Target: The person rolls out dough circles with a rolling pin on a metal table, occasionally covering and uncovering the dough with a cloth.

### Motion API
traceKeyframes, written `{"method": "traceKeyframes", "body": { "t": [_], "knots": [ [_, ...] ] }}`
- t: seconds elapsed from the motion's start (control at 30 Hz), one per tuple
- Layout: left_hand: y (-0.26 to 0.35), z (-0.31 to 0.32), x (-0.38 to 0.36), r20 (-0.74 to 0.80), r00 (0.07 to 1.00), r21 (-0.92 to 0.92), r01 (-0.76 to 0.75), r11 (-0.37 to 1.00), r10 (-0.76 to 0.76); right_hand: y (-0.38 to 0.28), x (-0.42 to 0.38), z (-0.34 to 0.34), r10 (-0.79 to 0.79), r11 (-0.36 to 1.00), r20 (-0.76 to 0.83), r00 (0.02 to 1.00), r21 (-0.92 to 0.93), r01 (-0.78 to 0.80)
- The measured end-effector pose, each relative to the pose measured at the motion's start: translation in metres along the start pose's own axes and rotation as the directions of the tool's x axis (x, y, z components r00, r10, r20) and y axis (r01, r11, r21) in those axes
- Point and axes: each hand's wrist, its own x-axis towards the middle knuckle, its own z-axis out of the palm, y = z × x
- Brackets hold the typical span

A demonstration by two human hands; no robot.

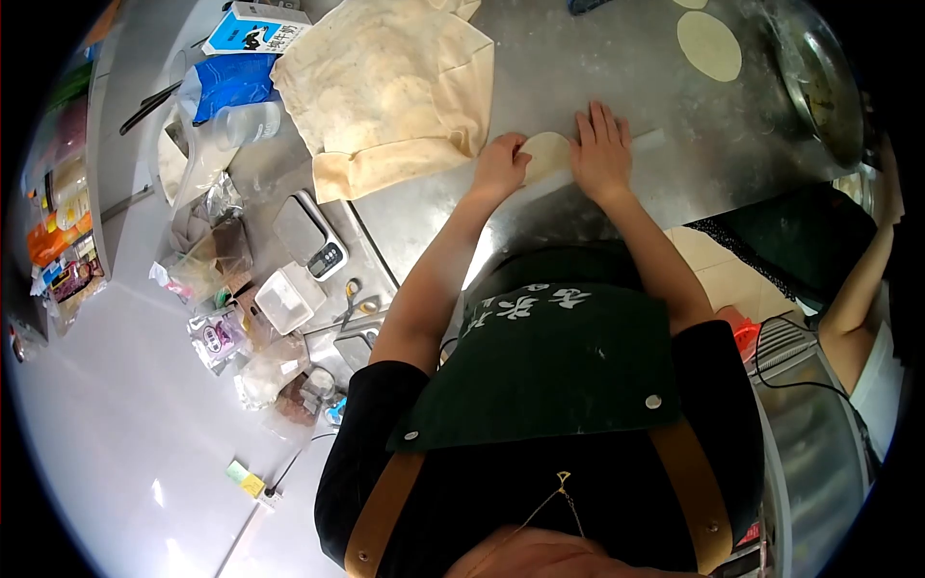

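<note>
Dough [547, 154] lies as a thin, pale round on the metal surface [578, 67], between the two hands. The left hand [500, 166] is partly curled at its edge; whether it pinches the round cannot be told. The right hand [602, 159] is open and palm down, fingers extended, beside the round's other edge. A pale bar [650, 140] shows past the right hand. The cream cloth [390, 91] spreads near the left hand; another flat round [709, 46] lies near the metal bowl [819, 91].
</note>
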Motion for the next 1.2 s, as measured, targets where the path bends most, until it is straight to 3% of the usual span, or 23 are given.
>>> {"method": "traceKeyframes", "body": {
  "t": [0.23,0.43,0.53,0.6,0.83,0.93,1.03,1.2],
  "knots": [
    [0.008,-0.003,0.021,-0.031,0.999,-0.165,-0.034,0.986,0.029,-0.012,0.032,-0.008,0.034,0.999,0.027,0.999,-0.034,-0.033],
    [0.005,-0.005,0.034,0.085,0.996,-0.035,-0.010,0.999,0.013,0.000,-0.005,-0.003,-0.028,0.998,-0.002,1.000,-0.048,0.028],
    [0.007,-0.003,0.039,0.135,0.986,0.114,-0.113,0.987,0.098,-0.012,0.036,-0.002,0.008,0.998,0.001,1.000,-0.058,-0.008],
    [0.018,-0.006,0.035,0.184,0.981,0.231,-0.108,0.967,0.066,-0.009,0.031,0.003,-0.016,1.000,-0.039,0.999,-0.017,0.016],
    [0.059,-0.014,0.002,0.163,0.974,0.440,-0.216,0.872,0.159,0.037,-0.050,-0.026,-0.275,0.945,0.075,0.958,0.205,0.255],
    [0.051,-0.012,-0.004,0.059,0.985,0.251,-0.174,0.952,0.164,0.049,-0.055,-0.036,-0.326,0.927,0.109,0.939,0.232,0.295],
    [0.029,-0.016,0.003,0.205,0.978,0.370,-0.047,0.928,-0.032,0.050,-0.042,-0.049,-0.347,0.918,0.098,0.933,0.239,0.317],
    [0.012,-0.018,0.001,0.196,0.981,0.369,-0.082,0.926,0.009,0.037,-0.013,-0.045,-0.401,0.890,0.092,0.911,0.274,0.364]
  ]
}}
